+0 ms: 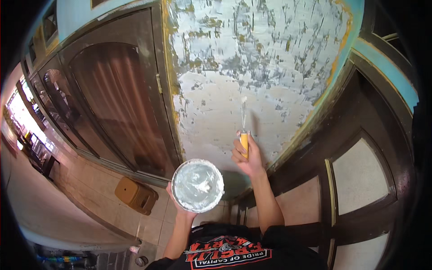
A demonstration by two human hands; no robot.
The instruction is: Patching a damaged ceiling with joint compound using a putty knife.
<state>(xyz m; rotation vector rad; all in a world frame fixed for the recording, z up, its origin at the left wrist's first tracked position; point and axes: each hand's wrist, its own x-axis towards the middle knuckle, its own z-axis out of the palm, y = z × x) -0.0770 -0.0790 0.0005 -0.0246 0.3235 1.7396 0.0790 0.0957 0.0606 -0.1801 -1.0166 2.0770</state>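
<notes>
While the shirt (225,249) fills the near edge just below the tub (222,185), the tub itself sits open-mouthed in full sight, smeared with white putty (202,186). It covers most of the left hand (181,211), which holds it from below and the left; how far those fingers spread I cannot tell. Above and right of the tub, the right hand (250,156) has its fingers curled closely round the yellow handle of the scraper (244,135), its forearm rising and the blade pointing up. Left of the tub, a brown stool (135,194) stands on tiles (94,182). Beyond the tub is the patchy wall (216,99); whether the blade touches it is unclear. A glazed door (150,67) with a reddish curtain (114,99) flanks the tub's left, a dark door (344,139) its right.
</notes>
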